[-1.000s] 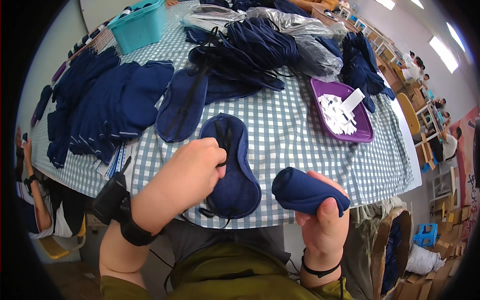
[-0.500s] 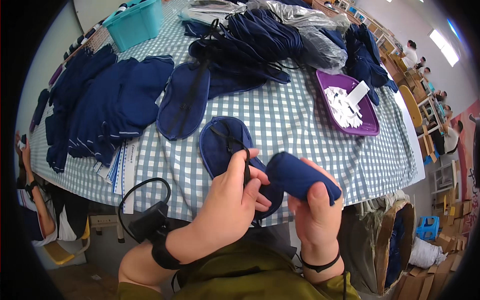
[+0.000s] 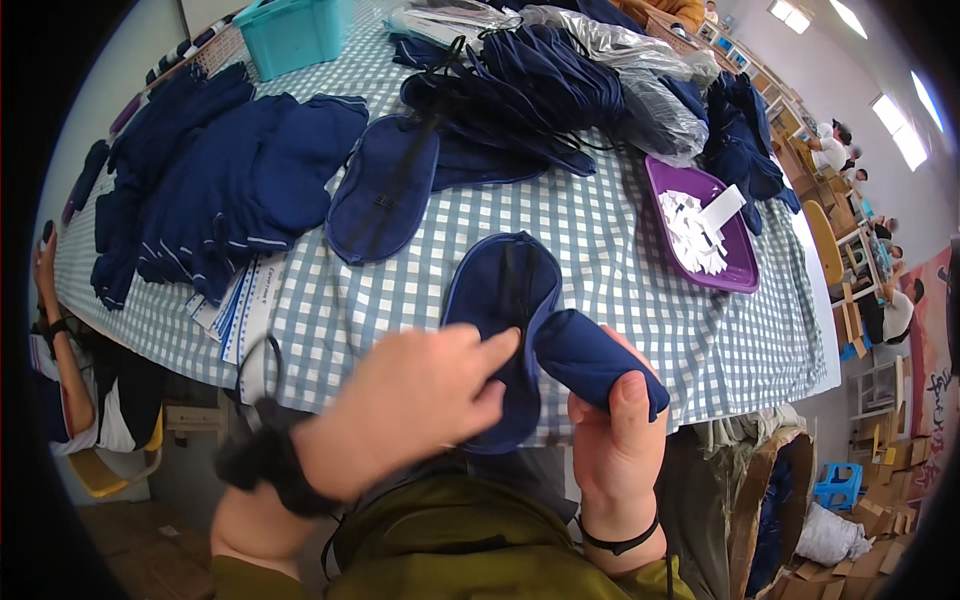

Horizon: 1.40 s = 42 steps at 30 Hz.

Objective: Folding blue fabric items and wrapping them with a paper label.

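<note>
A rolled navy cloth bundle [image 3: 600, 365] sits in my right hand [image 3: 622, 440], with the thumb pressed along its near side and the fingers wrapped behind it. Beside the bundle a navy eye mask [image 3: 490, 290] with a black strap lies on the checked tablecloth, its near end toward me. My left hand [image 3: 410, 395] is over the mask's left edge, smeared a little by motion. Its index finger is stretched out onto the strap and its thumb stands apart; I see nothing held in it. The other fingers are partly hidden.
Another eye mask [image 3: 370, 190] lies farther left, beside navy cloth pieces [image 3: 240, 190]. Behind are a bundle of masks [image 3: 550, 80] and clear plastic bags [image 3: 660, 110]. A purple tray [image 3: 742, 265] of white slips stands right, a teal bin [image 3: 290, 40] far left. Another person's hand [image 3: 45, 270] rests at the left edge.
My left hand has let go of the strap and moved left and down, its index finger now extended. The near mask lies farther right and straighter. The cloth bundle stays in my right hand.
</note>
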Tool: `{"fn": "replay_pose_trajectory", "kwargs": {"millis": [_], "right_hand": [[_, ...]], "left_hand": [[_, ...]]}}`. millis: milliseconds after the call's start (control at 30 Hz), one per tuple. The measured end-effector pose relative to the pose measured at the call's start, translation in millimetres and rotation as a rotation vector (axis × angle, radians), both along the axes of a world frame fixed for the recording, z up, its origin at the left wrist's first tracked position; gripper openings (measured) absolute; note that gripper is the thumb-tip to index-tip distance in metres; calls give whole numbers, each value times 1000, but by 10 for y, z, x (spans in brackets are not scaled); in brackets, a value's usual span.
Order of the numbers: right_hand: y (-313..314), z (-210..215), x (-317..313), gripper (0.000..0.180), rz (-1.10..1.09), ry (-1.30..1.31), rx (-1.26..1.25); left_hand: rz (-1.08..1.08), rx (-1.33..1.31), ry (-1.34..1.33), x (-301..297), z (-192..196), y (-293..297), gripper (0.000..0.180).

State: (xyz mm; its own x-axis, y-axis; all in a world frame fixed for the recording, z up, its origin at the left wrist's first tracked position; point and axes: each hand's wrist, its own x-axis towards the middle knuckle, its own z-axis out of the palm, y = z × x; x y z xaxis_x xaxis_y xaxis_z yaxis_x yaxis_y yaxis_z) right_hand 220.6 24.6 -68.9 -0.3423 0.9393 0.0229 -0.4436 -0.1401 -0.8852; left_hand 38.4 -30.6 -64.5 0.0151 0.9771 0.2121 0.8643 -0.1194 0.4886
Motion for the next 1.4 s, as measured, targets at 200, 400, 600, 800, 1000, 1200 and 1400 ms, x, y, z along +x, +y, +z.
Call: {"fn": "replay_pose_trajectory", "kwargs": {"millis": [200, 400, 600, 800, 1000, 1200, 1400], "right_hand": [[9, 72, -43, 51, 13, -150, 165], [-33, -10, -248, 45, 95, -486, 415], [-12, -44, -355, 40, 57, -739, 526], [-77, -106, -466, 39, -59, -795, 633], [-114, -85, -393, 38, -63, -603, 466], [13, 20, -145, 61, -18, -34, 101], [31, 113, -9, 65, -144, -88, 308]], "left_hand": [[-180, -38, 190, -212, 154, 93, 21], [120, -60, -39, 151, 146, -458, 24], [360, 2, -1005, 192, 171, -829, 34], [310, 42, -812, 414, -136, -1024, 52], [274, 109, -161, 577, -340, -932, 74], [329, 209, 55, 454, -188, -897, 50], [195, 252, 183, 199, 38, -578, 54]]}}
